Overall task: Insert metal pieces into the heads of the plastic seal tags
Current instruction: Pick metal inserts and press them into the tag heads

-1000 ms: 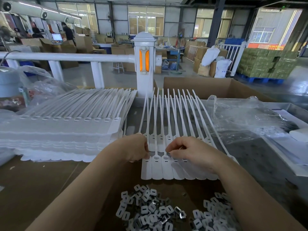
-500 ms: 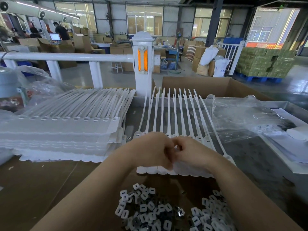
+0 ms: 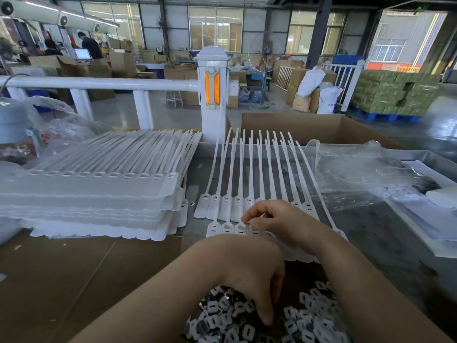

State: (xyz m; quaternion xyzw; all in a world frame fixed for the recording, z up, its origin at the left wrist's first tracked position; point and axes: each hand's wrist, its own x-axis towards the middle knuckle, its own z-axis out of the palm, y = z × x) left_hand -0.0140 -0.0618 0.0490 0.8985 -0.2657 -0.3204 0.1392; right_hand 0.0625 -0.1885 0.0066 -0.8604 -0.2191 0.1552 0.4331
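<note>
The left hand (image 3: 257,276) reaches, fingers curled, into the pile of metal pieces (image 3: 235,318) (what it holds, I cannot tell), while the right hand (image 3: 279,224) pinches one piece at a tag (image 3: 241,227) head, likely seating it.

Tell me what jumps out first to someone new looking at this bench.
Dead centre, a fan of white seal tags lies on the bench, tails pointing away, with the right hand working at their heads. Nearest the camera, the left hand dips into a pile of small metal pieces. To the left sits a tall stack of joined tag sheets.
</note>
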